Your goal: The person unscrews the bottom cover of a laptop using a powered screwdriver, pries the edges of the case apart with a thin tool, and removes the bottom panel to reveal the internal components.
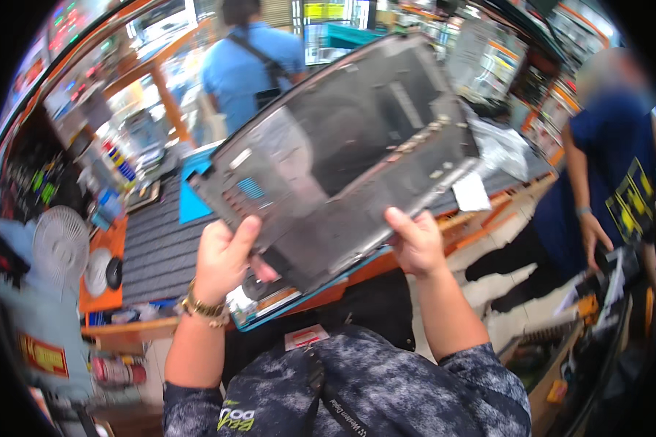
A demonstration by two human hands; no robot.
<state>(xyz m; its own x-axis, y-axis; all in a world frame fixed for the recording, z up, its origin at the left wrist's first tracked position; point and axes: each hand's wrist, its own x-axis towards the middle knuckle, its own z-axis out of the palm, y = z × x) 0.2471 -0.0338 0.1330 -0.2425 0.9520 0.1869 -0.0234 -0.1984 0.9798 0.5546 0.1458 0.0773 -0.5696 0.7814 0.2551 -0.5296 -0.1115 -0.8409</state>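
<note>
I hold a dark grey laptop bottom cover (342, 146) up in front of me with its inner side toward me, tilted so that its far end rises to the upper right. My left hand (226, 258) grips its lower left corner; a gold bracelet sits on that wrist. My right hand (415, 244) grips the lower edge further right, thumb on the inner face. A white tag (471, 192) hangs from the cover's right edge.
Below the cover lies a ribbed grey work mat (157, 244) on an orange-edged counter (481, 222), with a blue mat (191, 204) behind. A white desk fan (60, 244) stands at left. One person in blue stands beyond the counter, another at right.
</note>
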